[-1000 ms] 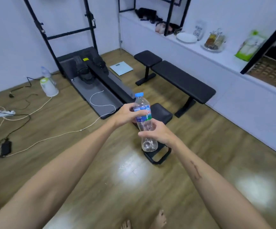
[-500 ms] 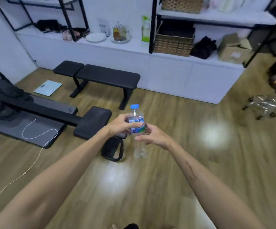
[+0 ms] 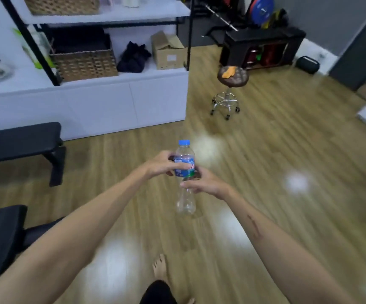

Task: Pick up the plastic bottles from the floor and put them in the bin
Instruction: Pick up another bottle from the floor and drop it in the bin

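Observation:
A clear plastic bottle with a blue cap and a blue-green label is upright in the air in front of me, above the wooden floor. My left hand grips it round the label from the left. My right hand holds it just below the label from the right. No bin is in view.
A white low cabinet with black-framed shelves, wicker baskets and a cardboard box stands at the left back. A black bench is at the left. A round rolling stool stands ahead on open floor. A dark rack with weight plates fills the far corner.
My view has swung to the right across the room, from the exercise machine and bench to the shelves and stool. Both hands have kept hold of the bottle.

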